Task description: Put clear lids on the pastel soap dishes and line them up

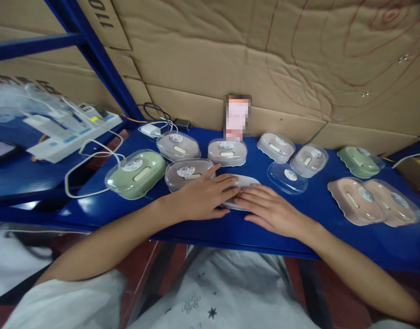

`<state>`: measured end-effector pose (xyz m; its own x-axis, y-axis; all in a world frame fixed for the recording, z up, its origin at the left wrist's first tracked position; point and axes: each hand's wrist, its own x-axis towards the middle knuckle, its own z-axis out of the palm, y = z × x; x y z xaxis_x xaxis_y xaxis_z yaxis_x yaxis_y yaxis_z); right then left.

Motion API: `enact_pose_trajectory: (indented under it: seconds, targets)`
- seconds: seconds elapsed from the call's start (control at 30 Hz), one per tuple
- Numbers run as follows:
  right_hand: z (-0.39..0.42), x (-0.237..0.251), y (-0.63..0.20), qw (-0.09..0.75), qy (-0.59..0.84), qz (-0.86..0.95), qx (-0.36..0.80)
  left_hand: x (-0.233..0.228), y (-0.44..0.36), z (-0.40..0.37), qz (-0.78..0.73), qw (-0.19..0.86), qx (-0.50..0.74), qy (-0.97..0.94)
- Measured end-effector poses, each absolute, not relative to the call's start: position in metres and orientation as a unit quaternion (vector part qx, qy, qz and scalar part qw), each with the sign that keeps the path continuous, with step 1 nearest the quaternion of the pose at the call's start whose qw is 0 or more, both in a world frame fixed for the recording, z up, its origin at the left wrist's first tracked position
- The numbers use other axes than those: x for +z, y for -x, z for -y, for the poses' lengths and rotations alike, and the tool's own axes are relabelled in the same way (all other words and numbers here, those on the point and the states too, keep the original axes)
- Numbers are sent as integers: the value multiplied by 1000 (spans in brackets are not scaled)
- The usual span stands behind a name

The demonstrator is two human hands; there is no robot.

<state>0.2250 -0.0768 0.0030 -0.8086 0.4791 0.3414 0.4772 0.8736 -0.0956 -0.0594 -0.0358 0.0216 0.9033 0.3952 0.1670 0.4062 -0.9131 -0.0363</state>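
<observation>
Both hands meet over a pale grey oval dish (249,181) near the table's front edge, and they cover most of it. My left hand (201,194) lies on its left side with the fingers spread, the index finger pointing toward a greyish soap box (177,176) with a clear lid. My right hand (270,208) rests on the dish's right side, fingers stretched out and side by side. What is under the fingertips is hidden. Behind the dish stands another lidded grey soap box (227,157). A loose clear lid (287,179) with a round sticker lies to the right.
More lidded boxes stand around: a green one (138,176) at left, grey ones (276,148) behind, pinkish ones (355,203) at right. A phone (236,118) leans on the cardboard wall (196,55). A power strip (76,137) with white cables occupies the left.
</observation>
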Motion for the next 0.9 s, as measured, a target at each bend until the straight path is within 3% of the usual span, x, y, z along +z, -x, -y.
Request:
enact_pose_trajectory:
  seconds: [0.13,0.27,0.4,0.57,0.73,0.9]
  targets:
    - [55,24,-266,181,392,901,-35,25,61,39,219,29,-79,972]
    - [37,19,-304,101,514,849,-64,30,64,40,259,22,-82,962]
    - [35,5,-308,92,495,864,17,31,66,38,271,5,-80,959]
    - [33,4,-298,146,496,850,104,30,65,39,250,-7,-89,964]
    - [38,13,-286,238,459,853,71,29,62,39,275,17,-95,957]
    - [61,16,-256,196,349,915,41,27,61,36,307,21,-110,945]
